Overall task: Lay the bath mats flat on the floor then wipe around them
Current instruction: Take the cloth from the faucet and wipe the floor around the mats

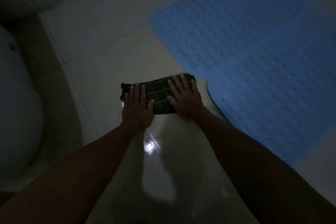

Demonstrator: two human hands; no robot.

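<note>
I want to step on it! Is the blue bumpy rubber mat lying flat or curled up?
Flat, as far as shown: the blue bumpy rubber bath mat lies spread on the pale tiled floor, its visible edge not curled. Its far side runs out of view.

Mat (263, 51) cut off by the right edge; cloth (160, 94) partly hidden under both hands; white fixture (16, 105) at left dim, cropped.
</note>
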